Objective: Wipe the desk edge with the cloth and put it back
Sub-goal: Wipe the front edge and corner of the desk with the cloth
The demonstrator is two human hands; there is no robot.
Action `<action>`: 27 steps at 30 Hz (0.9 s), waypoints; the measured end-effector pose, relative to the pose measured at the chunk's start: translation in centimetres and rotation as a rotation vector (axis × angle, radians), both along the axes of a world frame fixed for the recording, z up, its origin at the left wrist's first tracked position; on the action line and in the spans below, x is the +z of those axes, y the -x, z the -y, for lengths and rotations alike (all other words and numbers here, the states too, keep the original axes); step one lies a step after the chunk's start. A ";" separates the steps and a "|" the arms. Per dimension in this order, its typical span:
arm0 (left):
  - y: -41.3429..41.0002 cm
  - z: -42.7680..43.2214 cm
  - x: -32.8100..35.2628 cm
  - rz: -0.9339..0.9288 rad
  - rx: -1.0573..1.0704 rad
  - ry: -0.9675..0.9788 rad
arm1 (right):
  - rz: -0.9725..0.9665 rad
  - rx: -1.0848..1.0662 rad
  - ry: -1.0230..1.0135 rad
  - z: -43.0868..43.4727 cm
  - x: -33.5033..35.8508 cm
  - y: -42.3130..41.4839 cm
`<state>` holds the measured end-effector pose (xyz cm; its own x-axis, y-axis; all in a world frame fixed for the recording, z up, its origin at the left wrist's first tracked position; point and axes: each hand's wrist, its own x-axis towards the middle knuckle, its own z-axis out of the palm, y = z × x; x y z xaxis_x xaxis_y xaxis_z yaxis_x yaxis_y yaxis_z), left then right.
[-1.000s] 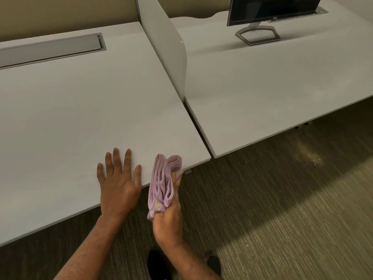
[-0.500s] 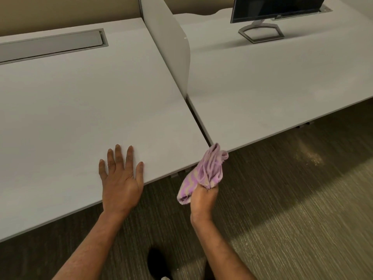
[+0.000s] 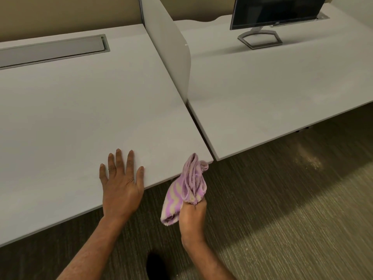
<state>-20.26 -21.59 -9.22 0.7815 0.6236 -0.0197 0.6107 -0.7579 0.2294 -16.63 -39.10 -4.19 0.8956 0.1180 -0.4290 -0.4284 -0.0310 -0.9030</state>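
Note:
A folded purple and cream striped cloth (image 3: 187, 184) is bunched in my right hand (image 3: 191, 218), which grips it from below. The cloth's top presses against the front edge of the pale grey desk (image 3: 80, 122), close to its right front corner. My left hand (image 3: 121, 182) lies flat on the desktop near that edge, fingers spread, just left of the cloth.
A grey divider panel (image 3: 171, 57) stands between this desk and a second desk (image 3: 272, 93) on the right, which carries a monitor (image 3: 270, 17). A cable tray lid (image 3: 52, 50) is set into the back left. Carpeted floor lies below the desk fronts.
My right hand swept the cloth right along the desk edge to the corner, then came back a little left. The left hand has stayed flat on the desk.

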 end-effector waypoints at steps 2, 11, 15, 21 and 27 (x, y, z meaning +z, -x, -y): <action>0.0 0.0 0.0 -0.006 0.001 0.001 | 0.146 -0.067 -0.003 -0.2 1.4 0.1; 0.1 -0.1 0.0 -0.006 0.003 0.007 | 0.749 0.415 0.823 -2.1 -1.3 -5.6; 0.0 -0.1 -0.1 -0.004 0.001 0.005 | 0.734 0.553 0.932 -2.7 -1.8 -6.3; 0.0 -0.1 0.0 -0.004 -0.004 0.012 | 0.729 0.607 1.019 -3.4 -1.3 -8.3; 0.1 0.0 0.1 -0.009 0.002 0.015 | 0.700 0.605 1.079 -3.7 -0.9 -10.2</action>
<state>-20.37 -21.54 -9.10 0.7798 0.6250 -0.0365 0.6146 -0.7530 0.2351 -6.42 -35.43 -5.11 0.8875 0.4581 -0.0499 0.4170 -0.8445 -0.3361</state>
